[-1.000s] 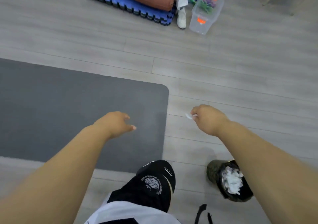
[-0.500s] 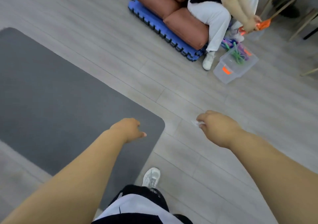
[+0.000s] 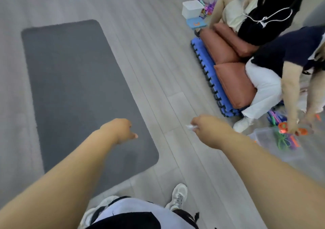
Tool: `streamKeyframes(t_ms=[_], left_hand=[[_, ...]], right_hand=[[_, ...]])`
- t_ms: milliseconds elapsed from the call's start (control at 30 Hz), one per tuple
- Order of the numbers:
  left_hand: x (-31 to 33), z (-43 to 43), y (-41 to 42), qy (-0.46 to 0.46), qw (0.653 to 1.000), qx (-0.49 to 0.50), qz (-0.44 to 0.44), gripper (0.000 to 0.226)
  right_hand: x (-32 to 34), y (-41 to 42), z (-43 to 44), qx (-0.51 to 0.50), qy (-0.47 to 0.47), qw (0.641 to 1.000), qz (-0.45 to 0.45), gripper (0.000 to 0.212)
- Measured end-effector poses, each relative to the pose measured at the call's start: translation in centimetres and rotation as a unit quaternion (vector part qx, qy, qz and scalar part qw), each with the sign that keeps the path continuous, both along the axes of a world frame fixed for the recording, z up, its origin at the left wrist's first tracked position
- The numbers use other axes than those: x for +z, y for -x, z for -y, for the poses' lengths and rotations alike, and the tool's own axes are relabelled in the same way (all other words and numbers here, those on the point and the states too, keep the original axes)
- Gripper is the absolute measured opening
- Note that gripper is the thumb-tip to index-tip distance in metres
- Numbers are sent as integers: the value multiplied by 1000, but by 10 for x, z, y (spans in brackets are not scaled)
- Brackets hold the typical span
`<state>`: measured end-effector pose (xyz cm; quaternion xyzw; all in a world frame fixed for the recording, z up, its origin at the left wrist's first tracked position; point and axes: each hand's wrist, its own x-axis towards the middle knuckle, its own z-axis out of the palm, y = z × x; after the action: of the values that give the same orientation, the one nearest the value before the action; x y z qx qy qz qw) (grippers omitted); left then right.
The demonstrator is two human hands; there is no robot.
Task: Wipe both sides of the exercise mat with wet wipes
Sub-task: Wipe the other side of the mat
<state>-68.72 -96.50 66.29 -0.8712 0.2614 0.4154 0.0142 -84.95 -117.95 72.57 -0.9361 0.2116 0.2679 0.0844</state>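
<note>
- So, over at 9 to 10 o'clock the grey exercise mat (image 3: 75,88) lies flat on the pale wood floor (image 3: 149,35). It runs from the upper left down to a rounded corner near the middle.
- Left hand (image 3: 119,130) hangs over the mat's near end at about 7 o'clock. Its fingers are loosely curled with one fingertip poking out to the right, and there's nothing in it. It's not touching the mat as far as I can tell.
- Down at 6 o'clock, a white sneaker (image 3: 177,199) stands on the floor just off the mat's corner.
- Right hand (image 3: 205,130) is out over bare floor at roughly 4 o'clock, well clear of the mat. Its fingers are pinched on a small scrunched wet wipe (image 3: 190,126), and only a white bit peeks out on the left.
- Up at 2 to 3 o'clock, blue foam tiles (image 3: 202,56) have brown cushions (image 3: 233,86) on top, and two people are sitting there.
- Far right at 4 o'clock is a clear plastic bin (image 3: 274,144) with colourful bits inside, pretty blurry.
</note>
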Motion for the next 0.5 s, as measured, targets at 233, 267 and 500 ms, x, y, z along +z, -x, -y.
streamKeyframes(t_ms=[233, 267, 500], left_hand=[[6, 39, 49, -8, 989, 146, -17, 62], [7, 41, 50, -12, 986, 166, -17, 62], [-6, 51, 33, -33, 956, 291, -11, 60]], right_hand=[[14, -36, 80, 187, 16, 982, 5, 24], [13, -45, 88, 201, 15, 979, -1, 25], [0, -131, 114, 340, 6, 941, -5, 27]])
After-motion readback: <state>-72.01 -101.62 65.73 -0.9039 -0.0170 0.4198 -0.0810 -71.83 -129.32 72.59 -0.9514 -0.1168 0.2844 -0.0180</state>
